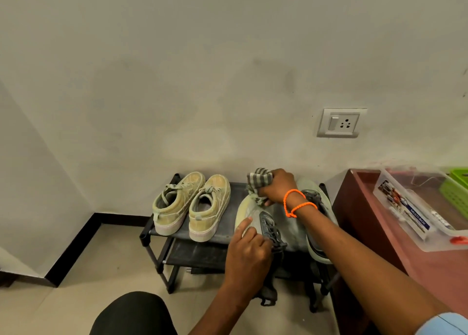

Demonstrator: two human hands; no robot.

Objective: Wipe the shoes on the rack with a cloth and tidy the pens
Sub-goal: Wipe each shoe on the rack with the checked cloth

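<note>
From the head camera, a low black shoe rack (149,235) stands against the wall, and all the shoes sit on its top shelf. At the shelf's left end a pair of tan canvas sneakers (192,205) stands side by side, heels toward the camera. At the right end are two pale grey-green shoes with dark lacing: the nearer grey-green shoe (255,220) lies under both hands, and the second grey-green shoe (317,243) sits just beside it at the shelf's right edge, partly hidden by the forearm.

The right hand (278,186), with an orange cord bracelet (296,203) on its wrist, has its fingers clenched round a bunched striped grey cloth (258,180) and holds it down on the toe part of the nearer shoe. The left hand (249,251) grasps that shoe at its heel end, forefinger stretched along the side, the other fingers curled at the dark lacing.

To the right, a reddish-brown table (374,223) carries a clear plastic box (415,223) at its far edge; inside it pen-like items show, too blurred to count. Beside it stands a green basket (454,190), its contents not visible. A wall socket (340,123) sits above.
</note>
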